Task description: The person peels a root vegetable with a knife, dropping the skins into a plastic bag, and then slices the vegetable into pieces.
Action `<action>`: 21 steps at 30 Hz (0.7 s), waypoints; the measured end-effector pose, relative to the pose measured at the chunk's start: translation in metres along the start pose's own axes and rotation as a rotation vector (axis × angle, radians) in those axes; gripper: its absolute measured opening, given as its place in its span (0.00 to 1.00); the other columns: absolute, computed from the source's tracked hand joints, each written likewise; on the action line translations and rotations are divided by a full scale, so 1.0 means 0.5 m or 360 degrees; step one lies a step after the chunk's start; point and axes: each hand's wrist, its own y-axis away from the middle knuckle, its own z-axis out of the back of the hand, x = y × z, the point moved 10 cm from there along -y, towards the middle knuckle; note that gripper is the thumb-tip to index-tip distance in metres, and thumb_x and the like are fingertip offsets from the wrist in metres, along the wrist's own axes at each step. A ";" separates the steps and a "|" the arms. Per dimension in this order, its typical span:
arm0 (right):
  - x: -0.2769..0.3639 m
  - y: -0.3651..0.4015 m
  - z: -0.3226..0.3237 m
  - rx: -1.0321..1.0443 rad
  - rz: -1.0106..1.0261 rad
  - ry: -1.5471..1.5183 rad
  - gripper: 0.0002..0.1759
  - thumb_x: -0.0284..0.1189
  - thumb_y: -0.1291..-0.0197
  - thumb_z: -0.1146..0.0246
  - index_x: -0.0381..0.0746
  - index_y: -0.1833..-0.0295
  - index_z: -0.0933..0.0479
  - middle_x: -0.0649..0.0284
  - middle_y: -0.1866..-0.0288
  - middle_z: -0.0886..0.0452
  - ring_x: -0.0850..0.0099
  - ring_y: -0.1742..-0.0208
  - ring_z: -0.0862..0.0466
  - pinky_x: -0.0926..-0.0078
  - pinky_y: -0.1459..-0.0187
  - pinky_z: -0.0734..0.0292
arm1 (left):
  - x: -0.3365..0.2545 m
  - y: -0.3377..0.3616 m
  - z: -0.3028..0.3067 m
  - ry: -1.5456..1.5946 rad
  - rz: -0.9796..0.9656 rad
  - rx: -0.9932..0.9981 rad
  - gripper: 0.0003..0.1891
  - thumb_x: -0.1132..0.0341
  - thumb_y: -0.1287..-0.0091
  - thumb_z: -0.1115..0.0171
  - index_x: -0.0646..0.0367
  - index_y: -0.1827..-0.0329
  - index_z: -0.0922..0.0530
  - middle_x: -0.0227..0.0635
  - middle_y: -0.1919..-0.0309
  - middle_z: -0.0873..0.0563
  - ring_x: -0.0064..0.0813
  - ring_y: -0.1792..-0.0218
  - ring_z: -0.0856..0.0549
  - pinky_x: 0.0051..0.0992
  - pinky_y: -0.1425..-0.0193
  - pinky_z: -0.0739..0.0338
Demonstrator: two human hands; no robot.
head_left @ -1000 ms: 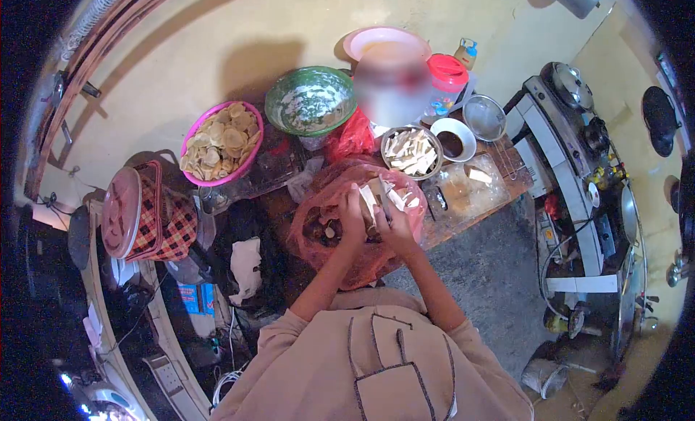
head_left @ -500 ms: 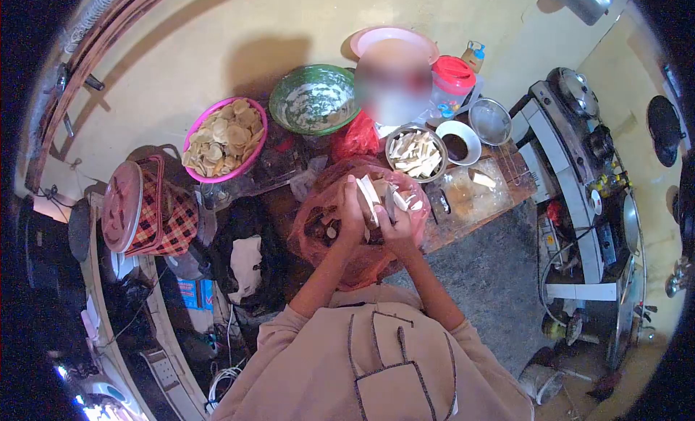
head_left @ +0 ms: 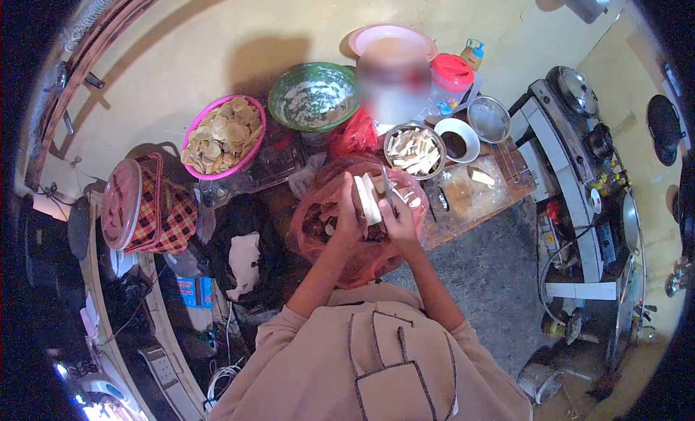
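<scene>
My left hand (head_left: 350,217) is closed round a pale food block (head_left: 368,202) with white cut faces and a brown side, split into slabs. Its exact kind does not show. My right hand (head_left: 400,222) grips a knife (head_left: 386,180), its blade standing up against the block's right side. Both hands are over a red plastic bag (head_left: 311,211), which lies open with pale pieces inside. Just beyond, a metal bowl (head_left: 391,162) holds several white sticks with brownish edges.
A white bowl of dark liquid (head_left: 455,143) and a strainer (head_left: 489,119) stand right of the metal bowl. A clear board (head_left: 463,204) bears a pale piece. Left are a green basin (head_left: 279,110) and a pink basket (head_left: 190,167) of round slices. A stove (head_left: 561,113) stands far right.
The block in my left hand has turned so more of its white slabs face up. The knife has shifted slightly and stands more upright beside it.
</scene>
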 end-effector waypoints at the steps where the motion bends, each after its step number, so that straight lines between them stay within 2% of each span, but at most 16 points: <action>1: -0.003 0.001 0.001 0.0032 -0.0046 -0.0015 0.15 0.33 0.41 0.44 0.33 0.55 0.29 0.65 0.61 0.26 0.79 0.61 0.28 0.81 0.59 0.33 | -0.015 0.006 0.006 -0.0105 -0.0097 -0.0051 0.27 0.41 0.37 0.59 0.58 0.59 0.28 0.34 0.68 0.20 0.29 0.69 0.19 0.27 0.64 0.22; 5: 0.060 0.017 -0.020 0.0154 -0.0025 0.0028 0.17 0.35 0.40 0.47 0.33 0.52 0.31 0.63 0.57 0.27 0.76 0.56 0.29 0.78 0.52 0.35 | -0.019 0.017 0.014 0.0057 -0.0195 -0.0166 0.26 0.41 0.37 0.59 0.57 0.58 0.28 0.32 0.69 0.21 0.27 0.70 0.19 0.26 0.65 0.23; 8: 0.094 0.038 0.022 -0.0278 0.0276 -0.0253 0.22 0.37 0.40 0.51 0.33 0.45 0.35 0.56 0.49 0.30 0.68 0.46 0.31 0.71 0.42 0.43 | -0.065 0.038 -0.009 0.0111 -0.0393 -0.0246 0.26 0.41 0.36 0.60 0.57 0.58 0.29 0.32 0.70 0.21 0.26 0.71 0.20 0.25 0.67 0.24; 10: 0.147 0.053 0.020 -0.0163 0.0234 0.0081 0.25 0.38 0.40 0.53 0.34 0.41 0.38 0.52 0.44 0.33 0.63 0.41 0.35 0.67 0.38 0.50 | -0.076 0.034 0.009 0.0093 -0.0491 -0.0305 0.25 0.41 0.36 0.60 0.56 0.59 0.29 0.32 0.71 0.22 0.25 0.72 0.20 0.25 0.68 0.24; 13: 0.175 0.075 0.013 -0.0030 0.0067 0.0362 0.28 0.39 0.41 0.54 0.37 0.36 0.42 0.49 0.39 0.37 0.57 0.36 0.39 0.64 0.34 0.59 | -0.103 0.038 -0.020 -0.0123 -0.0655 -0.0025 0.26 0.41 0.36 0.62 0.56 0.60 0.29 0.32 0.72 0.22 0.24 0.72 0.21 0.24 0.69 0.25; 14: 0.169 0.079 0.007 0.0009 -0.0007 0.0416 0.29 0.39 0.41 0.53 0.38 0.35 0.43 0.48 0.38 0.38 0.56 0.35 0.40 0.63 0.34 0.62 | -0.105 0.040 -0.019 -0.0130 -0.0711 -0.0066 0.25 0.41 0.36 0.62 0.56 0.60 0.30 0.32 0.72 0.22 0.24 0.73 0.21 0.23 0.69 0.25; 15: 0.172 0.082 0.009 -0.0029 0.0021 0.0608 0.29 0.39 0.41 0.53 0.41 0.35 0.43 0.47 0.40 0.35 0.56 0.38 0.36 0.64 0.36 0.51 | -0.109 0.042 -0.020 -0.0138 -0.0770 -0.0110 0.25 0.41 0.36 0.62 0.56 0.60 0.30 0.32 0.73 0.23 0.24 0.73 0.22 0.23 0.70 0.26; 16: 0.165 0.084 0.009 -0.0032 0.0029 0.0678 0.29 0.40 0.41 0.53 0.41 0.35 0.43 0.47 0.41 0.35 0.55 0.40 0.34 0.64 0.38 0.47 | -0.115 0.046 -0.017 -0.0147 -0.0832 -0.0156 0.25 0.41 0.36 0.62 0.55 0.61 0.30 0.32 0.73 0.23 0.24 0.74 0.22 0.22 0.70 0.26; 19: 0.145 0.089 0.015 -0.0099 0.0131 0.0921 0.29 0.40 0.40 0.52 0.41 0.35 0.42 0.46 0.43 0.33 0.54 0.45 0.29 0.64 0.44 0.38 | -0.106 0.043 -0.028 -0.0028 -0.0750 0.0015 0.23 0.43 0.35 0.63 0.54 0.61 0.31 0.32 0.74 0.24 0.24 0.74 0.23 0.22 0.71 0.27; 21: 0.154 0.093 0.020 -0.0178 0.0238 0.1075 0.29 0.40 0.40 0.52 0.41 0.35 0.42 0.46 0.44 0.32 0.53 0.48 0.27 0.65 0.48 0.34 | -0.100 0.042 -0.019 0.0073 -0.0713 -0.0150 0.24 0.43 0.36 0.63 0.55 0.65 0.30 0.33 0.77 0.24 0.26 0.75 0.24 0.24 0.71 0.28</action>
